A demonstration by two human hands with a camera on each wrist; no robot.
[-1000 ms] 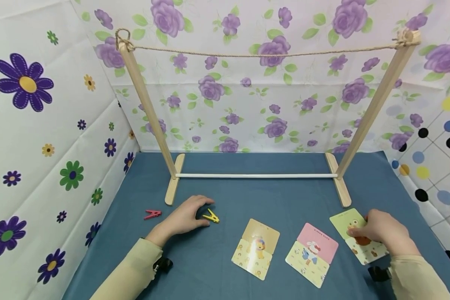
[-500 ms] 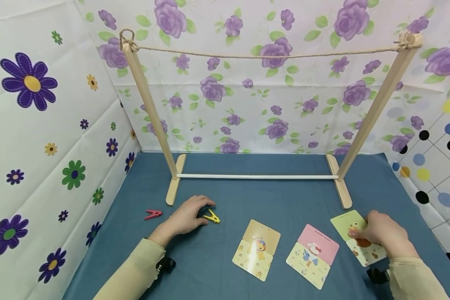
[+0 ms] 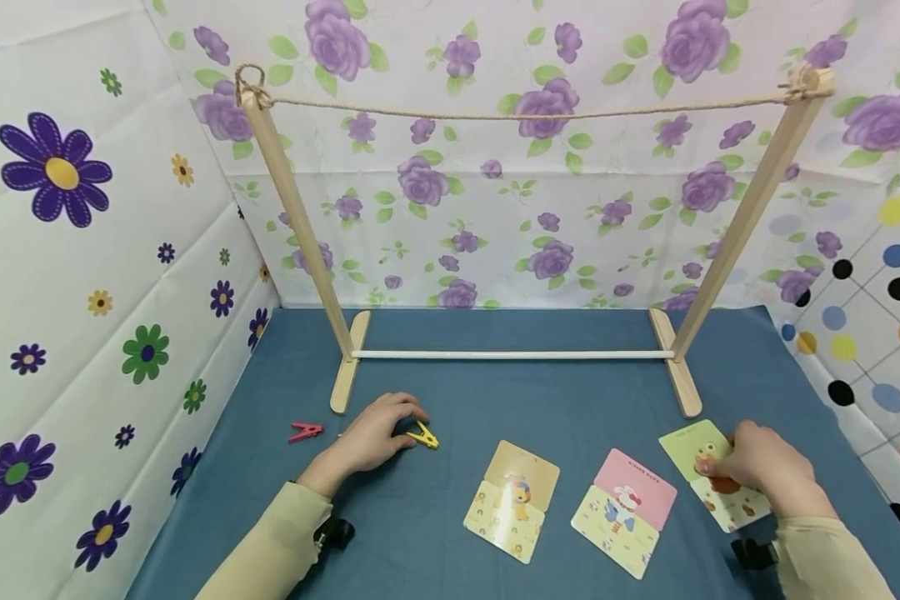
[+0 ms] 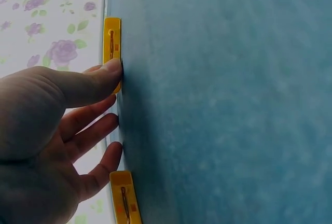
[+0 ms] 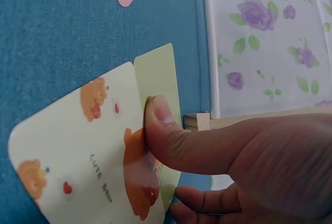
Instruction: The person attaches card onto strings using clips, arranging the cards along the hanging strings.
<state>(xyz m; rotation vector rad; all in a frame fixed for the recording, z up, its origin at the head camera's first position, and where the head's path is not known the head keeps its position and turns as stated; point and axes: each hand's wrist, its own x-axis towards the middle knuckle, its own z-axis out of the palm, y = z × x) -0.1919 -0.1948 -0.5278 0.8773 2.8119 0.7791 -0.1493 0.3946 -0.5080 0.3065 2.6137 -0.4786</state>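
My left hand [image 3: 375,433] pinches a yellow clothespin [image 3: 424,435] between thumb and index finger, low over the blue cloth. The left wrist view shows the thumb across this clothespin [image 4: 112,37], the other fingers spread. A second yellow clothespin [image 4: 124,198] lies below the little finger there; the hand mostly hides it in the head view. On the right, my right hand [image 3: 768,462] holds a green folded card [image 3: 690,442] printed with a bear. In the right wrist view its thumb presses on the bear card [image 5: 67,146], and the other fingers are partly hidden behind its edge.
A red clothespin [image 3: 305,431] lies left of my left hand. Between the hands lie a tan card [image 3: 506,500] and a pink card [image 3: 624,512]. Behind them stands a wooden frame [image 3: 750,217] with a rope [image 3: 450,115] strung across its top and a white rod [image 3: 510,355] near its base.
My left index finger and thumb have drawn in on the yellow clothespin. The right hand stays on the bear card, and the head view has shifted slightly.
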